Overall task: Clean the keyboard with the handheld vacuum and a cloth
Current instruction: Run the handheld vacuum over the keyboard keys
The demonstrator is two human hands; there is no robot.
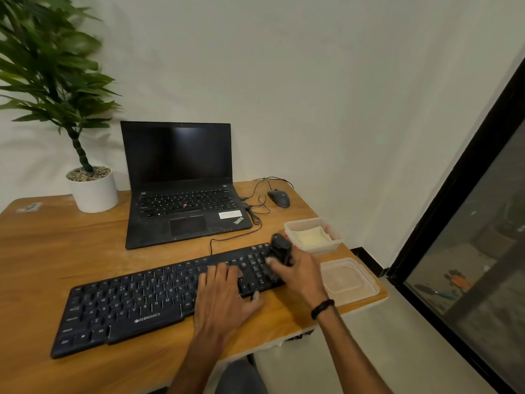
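Keyboard point(136, 302) lies under both hands — left hand point(224, 294) flat on keys, right hand point(298, 270) gripping the vacuum point(281, 248).

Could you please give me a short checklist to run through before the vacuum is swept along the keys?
1. Grip: right hand holds the handheld vacuum: ok.
2. Keyboard steadied: left hand rests flat on the keys: ok.
3. Vacuum over the keyboard's right end: ok.
4. Nozzle touching the keys: cannot tell, fingers hide it.
5. Vacuum switched on: cannot tell.
6. Cloth ready in the open container: ok.
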